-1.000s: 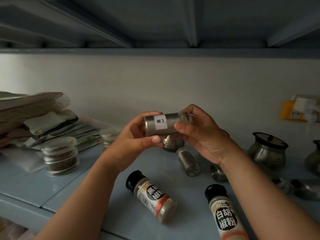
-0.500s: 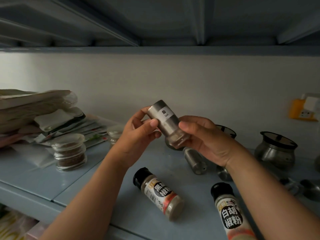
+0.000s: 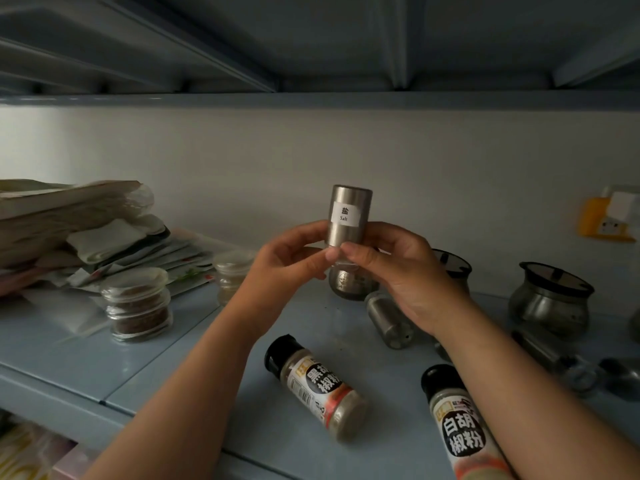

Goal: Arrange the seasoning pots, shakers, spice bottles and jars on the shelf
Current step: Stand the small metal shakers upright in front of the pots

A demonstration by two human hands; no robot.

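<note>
Work looked barely begun, judging from how much lay tipped over. Nearest the shelf's [image 3: 114, 372] front edge, a white pepper bottle [image 3: 457, 431] and a black pepper bottle [image 3: 317, 388] both lay on their sides, black caps pointing away from the edge. Just beyond them a steel shaker [image 3: 389, 318] lay toppled too, and a further metal piece at the far right was too dim to name.

Above these, held clear of the shelf, the salt shaker [image 3: 348, 216] stood upright between both hands: the left hand [image 3: 287, 268] and the right hand [image 3: 398, 271] each had fingers and thumb closed around its lower end, thumb tips meeting in front, label facing the camera. It was not yet set down.

Farther back, two glass jars [image 3: 138, 306] stood stacked at the left, a smaller jar [image 3: 230, 278] behind them, and lidded steel seasoning pots [image 3: 550, 299] stood near the wall. I judged these upright ones the only items possibly placed; the lying bottles and shaker all remained to be stood up and lined up.
</note>
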